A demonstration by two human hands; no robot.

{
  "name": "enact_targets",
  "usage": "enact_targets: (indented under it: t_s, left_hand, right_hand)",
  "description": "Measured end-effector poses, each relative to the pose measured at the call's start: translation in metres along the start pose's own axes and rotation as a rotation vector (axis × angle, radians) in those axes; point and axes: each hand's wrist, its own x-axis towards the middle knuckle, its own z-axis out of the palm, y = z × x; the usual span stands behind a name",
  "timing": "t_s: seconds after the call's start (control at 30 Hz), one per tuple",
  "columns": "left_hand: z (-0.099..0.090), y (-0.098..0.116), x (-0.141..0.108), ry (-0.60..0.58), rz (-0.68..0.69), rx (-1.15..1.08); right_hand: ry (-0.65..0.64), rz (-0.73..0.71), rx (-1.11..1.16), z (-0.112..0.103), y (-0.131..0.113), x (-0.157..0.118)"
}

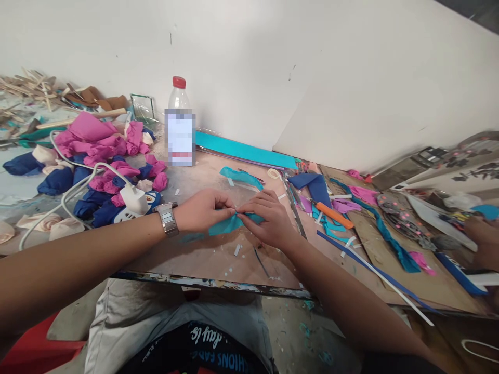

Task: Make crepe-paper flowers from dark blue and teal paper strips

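Observation:
Both hands meet above the middle of the worktable. My left hand (206,209), with a metal watch (169,218) on its wrist, pinches a teal strip (225,224) of thin fabric or paper between thumb and fingers. From the right, my right hand (268,217) has its thumb and fingertips closed on the same strip, close to the left fingertips. The strip hangs below the left fingers and shows again under the right ones. Just behind the hands lies another teal piece (241,177) with a white bit on it.
Pink, navy and cream rolled flowers (101,150) heap at the left, beside a white plug (133,199) and cable. A red-capped bottle (179,98) stands behind. An orange-handled cutter (334,215) and scraps lie right. Another person's hand (483,234) is at the far right.

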Motion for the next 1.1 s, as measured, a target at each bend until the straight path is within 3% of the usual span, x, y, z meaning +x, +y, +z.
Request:
enact_targets:
  t_s: [0.57, 0.93, 1.1]
  left_hand:
    - [0.006, 0.005, -0.009, 0.202, 0.189, 0.613]
    - [0.009, 0.005, -0.010, 0.193, 0.240, 0.702]
    - [0.008, 0.005, -0.009, 0.190, 0.195, 0.696]
  right_hand:
    - [0.016, 0.110, 0.039, 0.005, 0.000, -0.001]
    - [-0.064, 0.157, 0.096, 0.005, -0.002, -0.001]
    - [-0.015, 0.181, 0.106, 0.006, -0.002, -0.001]
